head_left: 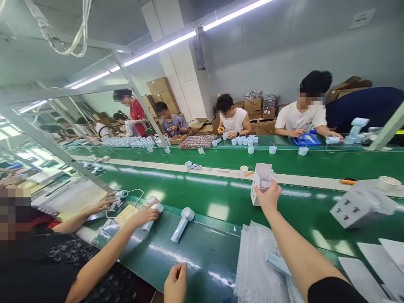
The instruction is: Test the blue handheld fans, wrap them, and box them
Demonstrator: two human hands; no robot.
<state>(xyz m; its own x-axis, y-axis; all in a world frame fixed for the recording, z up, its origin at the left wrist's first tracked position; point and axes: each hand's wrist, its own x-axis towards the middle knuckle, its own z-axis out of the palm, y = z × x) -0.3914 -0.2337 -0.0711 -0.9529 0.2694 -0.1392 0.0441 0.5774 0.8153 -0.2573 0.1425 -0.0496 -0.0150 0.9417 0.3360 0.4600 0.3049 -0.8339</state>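
Note:
My right hand (269, 193) reaches out over the green belt and grips a small white box (255, 194). The box stands with its top flap up, and something whitish shows inside. My left hand (176, 284) is low at the near edge, its fingers curled together and nothing visible in them. Beyond it a light blue handheld fan (181, 225) lies on the green work surface. To the right is a stack of clear bubble bags (255, 256), with another pale blue piece (277, 263) lying on it, partly behind my right forearm.
At left a co-worker's hand (148, 214) is on another fan (153, 206). A larger white carton (353, 208) with bags on it stands at right, near flat white boxes (362, 273). Several people sit across the belt (217, 193); a metal post (88, 176) slants at left.

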